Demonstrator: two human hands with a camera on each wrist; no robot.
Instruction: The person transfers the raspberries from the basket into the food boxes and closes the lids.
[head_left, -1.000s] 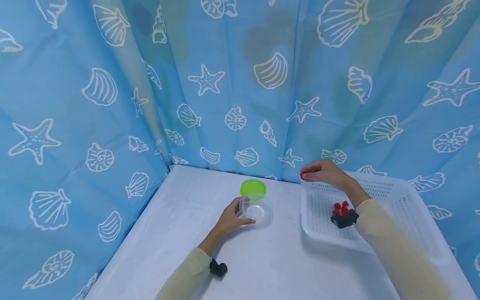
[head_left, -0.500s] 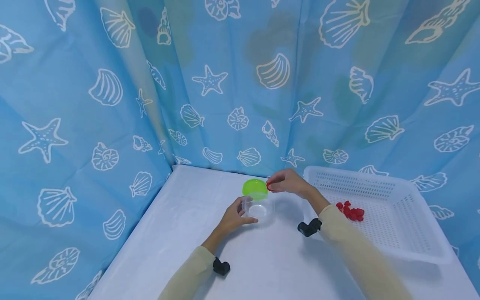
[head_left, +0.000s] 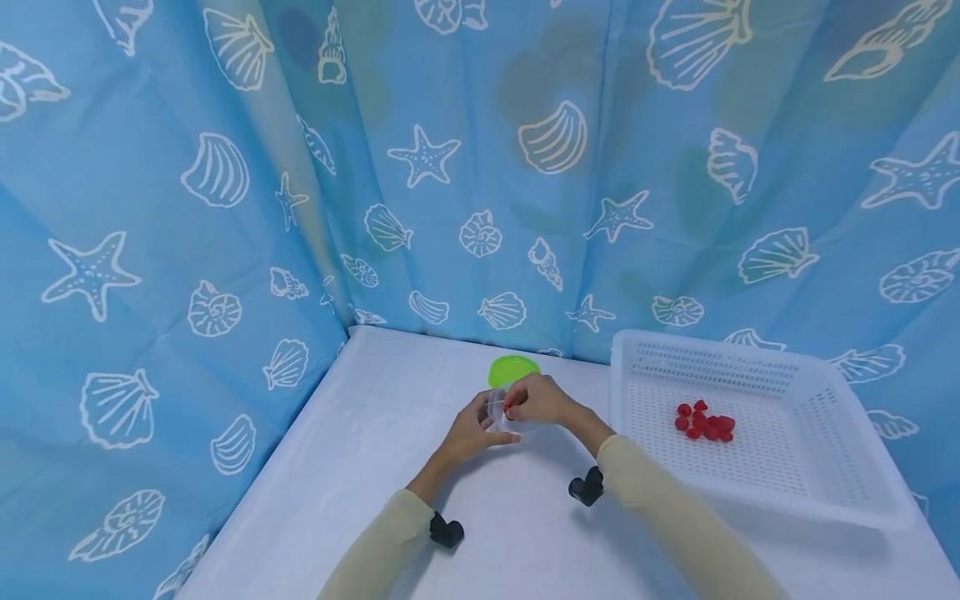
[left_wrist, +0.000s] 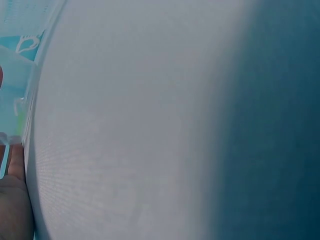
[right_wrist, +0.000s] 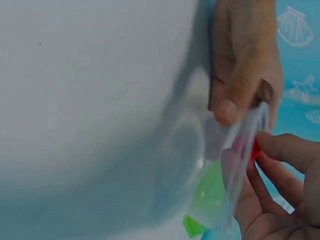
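My left hand (head_left: 467, 433) holds a clear plastic container (head_left: 493, 403) by its side, thumb to the front and fingers behind. In the right wrist view, the left thumb (right_wrist: 235, 102) lies against the container near its rim. My right hand (head_left: 542, 400) pinches a small red piece (right_wrist: 256, 149) between thumb and fingers, at the container's mouth; its exact kind is too small to tell. Part of the right hand is inside the rim. Just behind the container lies a bright green lid (head_left: 512, 368), partly covered by the right hand.
To the right stands a white perforated plastic basket (head_left: 840, 487) with several red pieces (head_left: 705, 423) in a loose cluster. A white cloth covers the table (head_left: 420, 358). A blue shell-print curtain (head_left: 420, 242) hangs along the back and left sides.
My right hand has carried the red piece leftward from above the basket, past the lid, down to the container's mouth. My left hand keeps its hold on the container.
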